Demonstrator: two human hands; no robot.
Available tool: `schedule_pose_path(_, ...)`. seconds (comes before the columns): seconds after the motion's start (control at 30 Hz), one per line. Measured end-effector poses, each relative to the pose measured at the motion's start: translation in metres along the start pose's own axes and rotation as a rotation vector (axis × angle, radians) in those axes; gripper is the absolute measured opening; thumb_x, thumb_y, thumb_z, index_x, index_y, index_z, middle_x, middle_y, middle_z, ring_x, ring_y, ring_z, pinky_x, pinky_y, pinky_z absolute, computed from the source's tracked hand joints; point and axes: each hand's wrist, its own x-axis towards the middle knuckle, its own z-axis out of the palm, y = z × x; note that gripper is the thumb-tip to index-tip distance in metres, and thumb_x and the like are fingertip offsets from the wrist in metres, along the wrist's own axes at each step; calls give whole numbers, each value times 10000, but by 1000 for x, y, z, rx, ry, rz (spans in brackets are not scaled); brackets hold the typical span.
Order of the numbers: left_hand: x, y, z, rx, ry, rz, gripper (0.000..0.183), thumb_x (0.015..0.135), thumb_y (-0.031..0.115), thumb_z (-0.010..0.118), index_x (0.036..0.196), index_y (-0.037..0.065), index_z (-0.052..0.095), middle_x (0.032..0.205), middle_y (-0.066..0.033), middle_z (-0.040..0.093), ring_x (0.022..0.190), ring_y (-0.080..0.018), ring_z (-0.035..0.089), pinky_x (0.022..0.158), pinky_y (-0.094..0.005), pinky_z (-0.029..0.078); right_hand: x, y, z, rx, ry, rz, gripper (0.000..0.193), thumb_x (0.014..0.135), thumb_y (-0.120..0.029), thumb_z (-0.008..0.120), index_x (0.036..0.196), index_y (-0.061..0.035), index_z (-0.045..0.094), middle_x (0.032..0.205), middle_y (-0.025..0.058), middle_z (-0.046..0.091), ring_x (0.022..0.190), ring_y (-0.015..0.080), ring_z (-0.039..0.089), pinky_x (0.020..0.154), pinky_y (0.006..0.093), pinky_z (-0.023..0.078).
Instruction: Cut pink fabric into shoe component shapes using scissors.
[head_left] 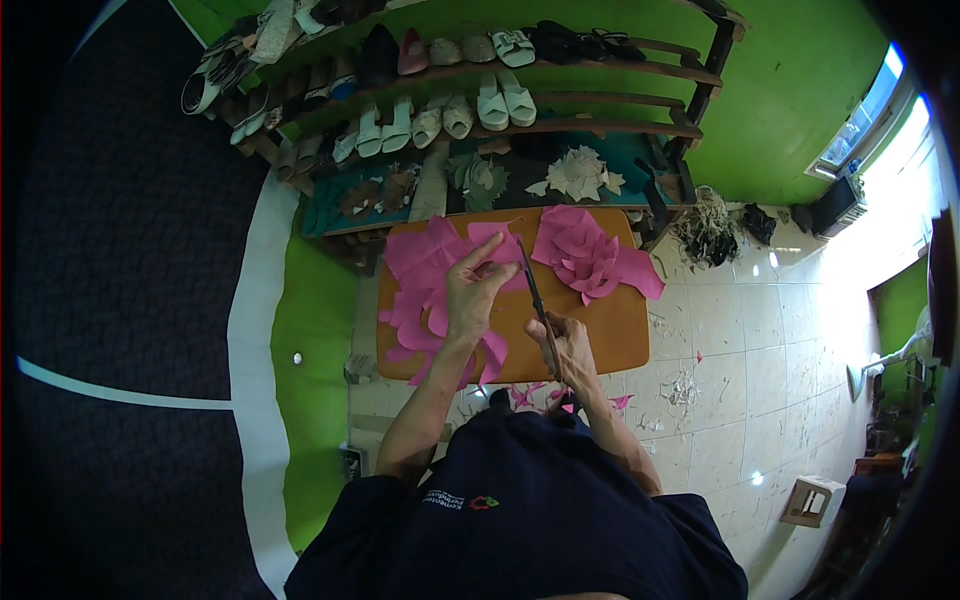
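My left hand (pixel 472 298) pinches a pink sheet (pixel 508 237), thin and flexible like leather or fabric, over the middle of a small orange-brown table (pixel 622 345). Dark scissors (pixel 537 295) are in my right hand (pixel 566 348), their long blades pointing away from me beside the sheet's right edge. Whether the blades touch the sheet I cannot tell. Left of my hands lie pink offcuts and strips (pixel 420 262), some partly under my left forearm. A heap of cut pink pieces (pixel 588 262) rests on the table's right half.
Behind the table, a shelf rack (pixel 620 60) carries rows of shoes and sandals (pixel 507 100). Cream cut pieces (pixel 580 175) and green ones (pixel 478 180) sit on its lowest level. Scraps (pixel 682 388) litter the tiled floor. A stool (pixel 812 500) stands at right.
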Motion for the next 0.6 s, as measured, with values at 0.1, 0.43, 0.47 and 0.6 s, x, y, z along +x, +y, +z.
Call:
schedule_pose_path(0.1, 0, 3, 2, 0, 19, -20, 520, 831, -55, 721, 1333, 24, 608, 733, 54, 598, 735, -34, 601, 790, -208, 522, 0, 1, -2, -6, -2, 10, 624, 827, -623, 724, 669, -70, 484, 525, -39, 388, 424, 70, 408, 381, 270, 336)
schedule_pose_path(0.43, 3, -3, -2, 16, 4, -4, 553, 812, -21, 774, 1334, -8, 594, 727, 56, 573, 713, -30, 590, 789, -197, 515, 6, 18, 1, -16, -25, -22, 606, 840, -612, 709, 805, -21, 580, 548, -39, 407, 445, 77, 433, 397, 267, 352)
schedule_pose_path(0.47, 2, -3, -2, 14, -14, -25, 564, 812, -23, 774, 1343, -10, 585, 730, 54, 573, 713, -33, 592, 794, -199, 517, 6, 18, 1, -21, -27, -22, 606, 840, -612, 709, 805, -21, 580, 548, -39, 407, 445, 77, 433, 397, 267, 352)
schedule_pose_path(0.6, -4, 0, 2, 32, -11, -61, 600, 811, -18, 776, 1372, -4, 560, 742, 49, 576, 699, -34, 589, 770, -192, 509, 5, 4, 4, -14, -3, -1, 635, 829, -616, 716, 785, -1, 568, 552, 1, 414, 490, 110, 417, 450, 317, 360)
